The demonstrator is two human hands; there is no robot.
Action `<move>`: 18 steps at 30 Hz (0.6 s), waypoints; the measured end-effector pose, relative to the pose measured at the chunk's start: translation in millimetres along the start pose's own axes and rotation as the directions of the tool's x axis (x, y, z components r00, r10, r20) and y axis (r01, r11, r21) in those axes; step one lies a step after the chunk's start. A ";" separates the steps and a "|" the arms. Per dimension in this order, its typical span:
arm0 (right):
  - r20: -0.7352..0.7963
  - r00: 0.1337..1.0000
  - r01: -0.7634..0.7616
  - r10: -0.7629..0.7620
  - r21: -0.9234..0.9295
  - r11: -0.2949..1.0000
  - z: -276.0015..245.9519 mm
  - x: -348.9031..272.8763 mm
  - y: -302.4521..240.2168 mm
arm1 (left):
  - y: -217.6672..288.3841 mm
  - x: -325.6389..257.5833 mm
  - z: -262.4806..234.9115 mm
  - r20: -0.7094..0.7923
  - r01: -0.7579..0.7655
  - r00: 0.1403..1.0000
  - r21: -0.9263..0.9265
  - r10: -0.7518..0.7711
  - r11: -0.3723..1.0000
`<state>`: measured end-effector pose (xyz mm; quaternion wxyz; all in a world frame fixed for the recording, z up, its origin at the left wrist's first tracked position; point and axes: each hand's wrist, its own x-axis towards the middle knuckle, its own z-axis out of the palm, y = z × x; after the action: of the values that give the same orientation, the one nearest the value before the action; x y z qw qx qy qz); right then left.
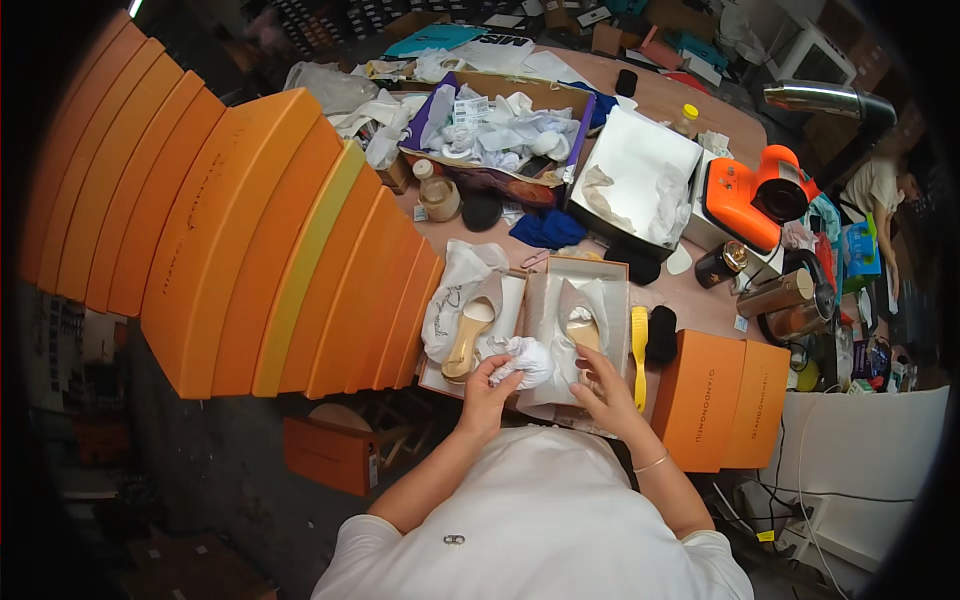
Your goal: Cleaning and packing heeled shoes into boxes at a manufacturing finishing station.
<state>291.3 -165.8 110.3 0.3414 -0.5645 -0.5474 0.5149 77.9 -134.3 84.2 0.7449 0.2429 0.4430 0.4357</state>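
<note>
An open shoe box [590,268] lies on the table in front of me with two beige high-heeled shoes, one [472,325] on the left and one [578,318] on the right, amid white tissue paper. My left hand [487,392] grips a crumpled wad of white paper [528,362] at the box's near edge. My right hand [602,392] rests beside it on the tissue in the box, fingers touching the paper next to the right shoe.
A tall stack of orange shoe boxes [240,240] fills the left. Two more orange boxes [722,400] stand at my right, with a yellow shoehorn [639,355] and black brush [661,333] beside. A box of paper scraps [500,135], a white open box [640,180] and an orange handheld device [755,195] sit farther back.
</note>
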 end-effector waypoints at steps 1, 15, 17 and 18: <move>0.042 0.999 -0.009 0.001 0.196 0.981 6.2 -3.1 -4.1 | 5.5 -2.4 0.5 -0.015 -0.075 0.997 0.075 0.076 0.994; -0.115 0.986 -0.107 0.117 0.091 0.990 47.0 -20.2 -5.9 | 33.7 81.7 -96.9 0.159 -0.325 0.918 0.826 0.362 0.461; 0.039 0.992 -0.121 0.120 0.024 0.992 39.8 -39.3 -0.3 | 16.2 127.3 -170.1 0.107 -0.170 0.957 0.961 0.271 0.219; 0.191 0.972 -0.134 0.137 -0.030 0.991 40.0 -48.7 -3.8 | 13.5 138.6 -177.4 0.055 -0.099 0.985 0.955 0.164 0.279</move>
<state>258.4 -219.5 114.5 0.2459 -0.5508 -0.5426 0.5845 -51.0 -12.0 -54.7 0.4028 0.6619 0.6134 0.1527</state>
